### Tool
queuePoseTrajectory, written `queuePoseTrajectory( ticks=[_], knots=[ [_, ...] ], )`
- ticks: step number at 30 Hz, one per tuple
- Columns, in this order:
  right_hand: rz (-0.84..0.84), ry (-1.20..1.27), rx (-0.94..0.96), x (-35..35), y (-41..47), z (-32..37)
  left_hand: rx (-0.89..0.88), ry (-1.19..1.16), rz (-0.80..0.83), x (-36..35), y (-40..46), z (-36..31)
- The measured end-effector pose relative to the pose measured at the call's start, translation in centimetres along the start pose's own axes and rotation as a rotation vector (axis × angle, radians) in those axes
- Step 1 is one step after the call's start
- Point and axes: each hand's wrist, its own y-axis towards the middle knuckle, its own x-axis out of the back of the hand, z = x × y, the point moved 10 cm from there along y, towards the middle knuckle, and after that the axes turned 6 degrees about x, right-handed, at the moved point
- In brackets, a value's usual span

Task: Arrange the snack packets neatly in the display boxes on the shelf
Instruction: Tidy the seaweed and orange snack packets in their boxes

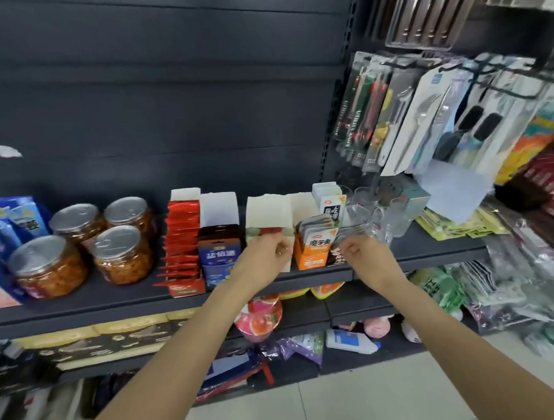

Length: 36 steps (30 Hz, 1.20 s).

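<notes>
Several display boxes stand in a row on the dark shelf (304,277). My left hand (263,253) curls its fingers over the front wall of a white display box (266,210) that has red and green packets (270,231) inside. To its right is an orange display box (312,259) with grey and orange snack packets (318,236) leaning unevenly in it. My right hand (365,255) pinches a few grey packets (349,230) at the right edge of the orange box, beside a dark box (336,258).
At the left of the row, a red box (182,245) is packed with red packets, next to a blue box (219,255). Sauce jars (115,251) stand further left. Clear drinking glasses (377,215) are close behind my right hand. Packaged utensils (424,117) hang above right.
</notes>
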Motion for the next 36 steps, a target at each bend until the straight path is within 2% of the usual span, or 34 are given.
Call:
queuePoseTrajectory(
  ticks=[6,11,15,18,22,25,28,32,36],
  knots=[
    [-0.024,0.009,0.067,2.9,4.2,-4.1,-0.090,0.071,-0.019,-2.4,4.6,-4.9],
    [0.066,-0.049,0.073,1.8,8.0,-5.9,-0.108,0.235,0.024,-4.1,8.0,-5.5],
    [0.168,-0.079,0.112,0.3,10.4,-6.7,-0.093,0.356,0.120,-5.7,10.3,-4.8],
    [0.276,-0.062,0.139,-0.8,11.4,-7.2,-0.058,0.348,0.172,-6.4,11.5,-4.4],
    [0.338,-0.039,0.203,-1.2,12.5,-7.2,-0.009,0.270,0.194,-6.6,12.4,-3.6],
    [0.348,-0.189,0.319,-1.3,13.2,-6.7,0.017,0.238,0.200,-6.7,12.8,-3.3],
    [0.267,-0.409,0.420,-0.6,13.4,-5.8,0.050,0.245,0.167,-6.6,13.0,-3.2],
    [0.222,-0.290,0.448,0.0,13.9,-5.4,0.110,0.226,0.132,-6.5,12.6,-3.4],
    [0.291,-0.127,0.449,-0.4,15.1,-6.4,0.179,0.195,0.114,-6.5,12.3,-3.5]
  ],
)
